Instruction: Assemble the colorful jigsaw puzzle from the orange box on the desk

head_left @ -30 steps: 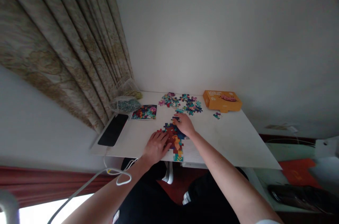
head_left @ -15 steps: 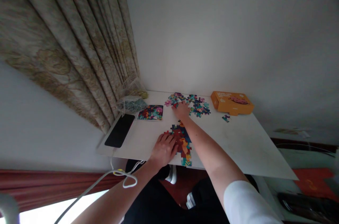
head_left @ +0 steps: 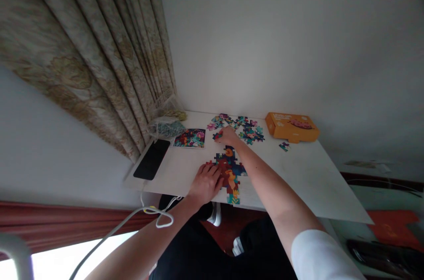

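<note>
Since the earliest view, the right hand (head_left: 229,136) has travelled from the top of the assembled jigsaw puzzle (head_left: 230,174) to the near edge of the loose jigsaw pieces (head_left: 248,133), and the whole scene sits further right in the head view.

A patterned beige curtain (head_left: 99,59) hangs down the left side, beside a plain pale wall (head_left: 265,41). The white tabletop (head_left: 298,187) stands against that wall. On it, a black phone (head_left: 152,159) lies at the left end, near two clear plastic bags (head_left: 166,126) bunched at the corner under the curtain. An orange puzzle box (head_left: 292,126) sits at the far right, with a small joined cluster of pieces (head_left: 284,146) just in front of it. A colourful picture card (head_left: 189,138) lies left of the loose pieces.

The assembled puzzle lies near the front edge of the tabletop, an irregular shape in red, navy and teal. The left hand (head_left: 205,184) rests on its left side, with the fingers (head_left: 214,175) apart and lying flat on the pieces. Above it, the right fingers (head_left: 222,134) are drawn together at a small dark puzzle piece (head_left: 217,136), touching it, though I cannot tell whether they are clamped on it. A white cable (head_left: 115,227) runs below the left forearm.
</note>
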The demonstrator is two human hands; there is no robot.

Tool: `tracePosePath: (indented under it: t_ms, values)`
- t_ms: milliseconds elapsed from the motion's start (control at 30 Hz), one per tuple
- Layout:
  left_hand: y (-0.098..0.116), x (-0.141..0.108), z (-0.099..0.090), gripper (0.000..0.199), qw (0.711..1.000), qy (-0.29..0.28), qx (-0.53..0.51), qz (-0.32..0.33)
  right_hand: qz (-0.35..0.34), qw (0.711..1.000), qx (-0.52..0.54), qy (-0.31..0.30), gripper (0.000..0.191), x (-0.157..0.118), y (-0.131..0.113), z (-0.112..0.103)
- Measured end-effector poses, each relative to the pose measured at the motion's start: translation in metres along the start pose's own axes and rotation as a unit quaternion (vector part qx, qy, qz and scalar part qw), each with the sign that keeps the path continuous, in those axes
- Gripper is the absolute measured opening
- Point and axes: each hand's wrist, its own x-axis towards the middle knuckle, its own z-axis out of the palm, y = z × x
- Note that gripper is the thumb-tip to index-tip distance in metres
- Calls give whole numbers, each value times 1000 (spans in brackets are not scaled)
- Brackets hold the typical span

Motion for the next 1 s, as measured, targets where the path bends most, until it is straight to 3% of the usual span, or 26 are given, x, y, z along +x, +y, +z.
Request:
tracePosePath:
  t_ms: [133,267,367,533,733,800,900,1000]
  values:
    - [0,1,-1,25,1000,-3,8,-6,-54,998,24,-6,34,-13,-2,6]
    - [0,1,1,24,1000,-1,14,-4,-21,998,55,-2,62,-22,-4,9]
    - [0,1,1,24,1000,1,16,-1,-3,997,81,5,67,-27,-8,9]
    - [-1,1,0,25,1000,-5,5,-5,6,985,162,59,54,-35,-15,5]
    - [-2,1,3,24,1000,7,2,-5,38,974,220,50,18,-60,-13,-2]
    - [-3,0,4,26,1000,12,-1,-6,43,953,298,38,16,-76,-11,-3]
    - [-5,0,4,35,999,27,-16,-13,56,897,438,23,22,-104,-6,-4]
    - [-7,-1,2,46,998,53,-25,-20,62,861,504,19,32,-134,-2,-3]
